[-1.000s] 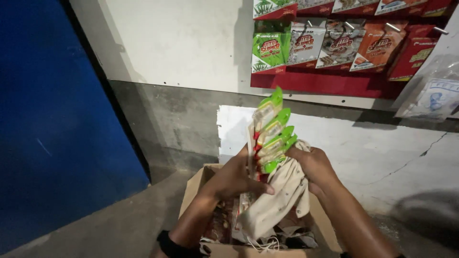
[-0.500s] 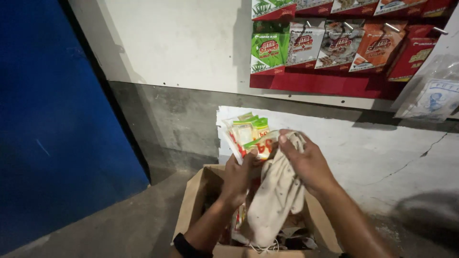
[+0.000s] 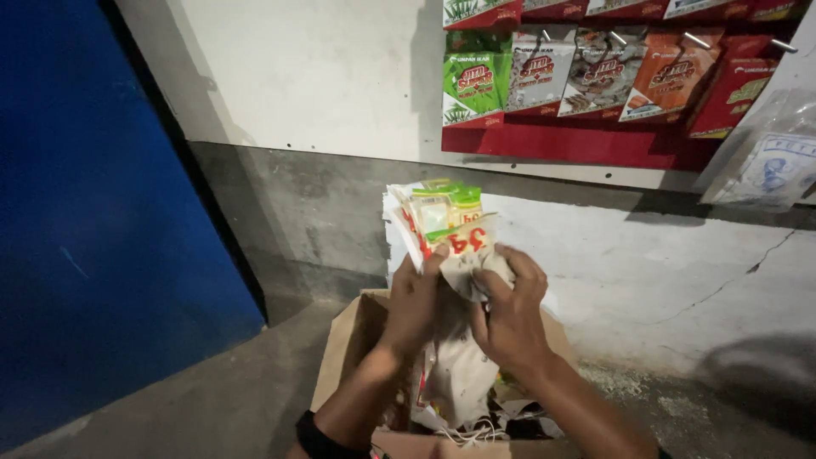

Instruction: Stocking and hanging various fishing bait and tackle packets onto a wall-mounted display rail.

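My left hand point(image 3: 414, 304) grips a bundle of small green, white and red packets point(image 3: 442, 214) from below and holds it upright above an open cardboard box point(image 3: 344, 353). A beige cloth bag point(image 3: 463, 374) hangs down from the bundle into the box. My right hand point(image 3: 508, 310) is closed on the top of that bag, right under the packets. The two hands almost touch. A dark band sits on my left wrist.
A red wall rack point(image 3: 586, 85) with hanging green, white and orange packets is up right. A clear plastic bag point(image 3: 765, 161) hangs at the far right. A blue door point(image 3: 93, 221) fills the left. The box holds more packets and string.
The packet bundle has turned from edge-on to face-on and risen a little. My right hand has slid from the side of the cloth bag to its top, closer to my left hand.
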